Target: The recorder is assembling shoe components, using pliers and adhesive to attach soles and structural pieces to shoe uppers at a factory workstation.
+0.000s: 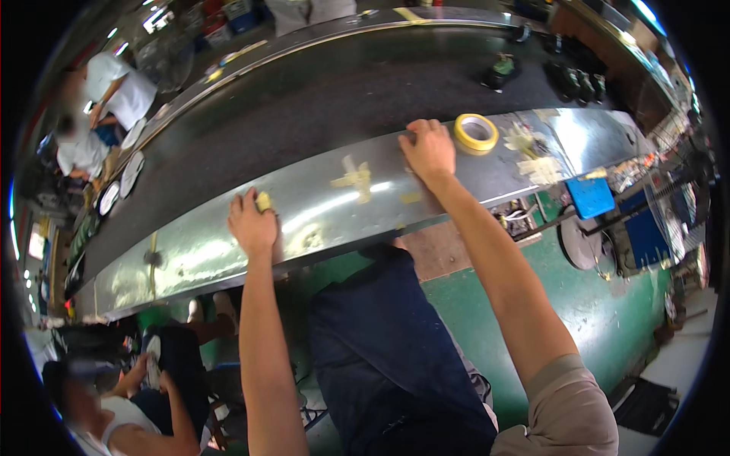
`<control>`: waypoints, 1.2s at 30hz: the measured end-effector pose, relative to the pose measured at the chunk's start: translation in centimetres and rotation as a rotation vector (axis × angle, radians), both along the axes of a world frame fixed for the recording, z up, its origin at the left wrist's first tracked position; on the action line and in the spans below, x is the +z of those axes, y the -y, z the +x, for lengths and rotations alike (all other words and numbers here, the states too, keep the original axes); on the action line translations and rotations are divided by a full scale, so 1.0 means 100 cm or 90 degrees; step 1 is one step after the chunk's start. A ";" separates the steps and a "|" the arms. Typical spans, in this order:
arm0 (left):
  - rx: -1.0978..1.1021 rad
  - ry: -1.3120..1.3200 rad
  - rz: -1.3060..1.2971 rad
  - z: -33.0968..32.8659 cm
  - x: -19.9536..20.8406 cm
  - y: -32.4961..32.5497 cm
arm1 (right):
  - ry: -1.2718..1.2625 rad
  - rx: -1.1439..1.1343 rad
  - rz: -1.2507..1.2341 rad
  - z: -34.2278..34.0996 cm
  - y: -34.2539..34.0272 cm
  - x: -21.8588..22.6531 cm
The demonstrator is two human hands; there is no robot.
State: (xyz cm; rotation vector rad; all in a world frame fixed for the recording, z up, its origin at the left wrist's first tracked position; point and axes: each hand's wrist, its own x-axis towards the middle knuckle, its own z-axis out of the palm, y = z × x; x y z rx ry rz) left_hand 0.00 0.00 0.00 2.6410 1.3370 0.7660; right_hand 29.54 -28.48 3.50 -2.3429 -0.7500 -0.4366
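My left hand (254, 226) rests on the shiny metal ledge (304, 220) along the near side of a dark conveyor belt (296, 99). Between its thumb and forefinger sits a small yellow piece (264, 201), too small to name for certain. Farther right, my right hand (430, 156) lies at the ledge's far edge beside the belt, its fingers bent and apart, with nothing visible in it. Just right of that hand is a roll of yellow tape (461, 137), lying flat on the metal. Strips of pale tape (353, 179) stick to the ledge between my hands.
Several dark shoes (578, 82) and a green-and-black item (499, 71) are on the belt at far right. White-soled shoes (131, 173) lie at left near two people. Another person (129, 410) sits at lower left holding a shoe. A blue tray (590, 197) is below the ledge.
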 end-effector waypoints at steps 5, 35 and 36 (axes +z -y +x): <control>-0.010 0.040 -0.012 0.011 0.005 0.019 | 0.016 0.013 0.003 0.009 0.009 0.006; 0.037 0.002 -0.061 0.005 0.025 0.032 | 0.025 0.008 0.008 -0.002 0.009 0.002; 0.039 0.009 -0.059 0.005 0.024 0.033 | 0.024 0.007 0.009 -0.003 0.009 0.003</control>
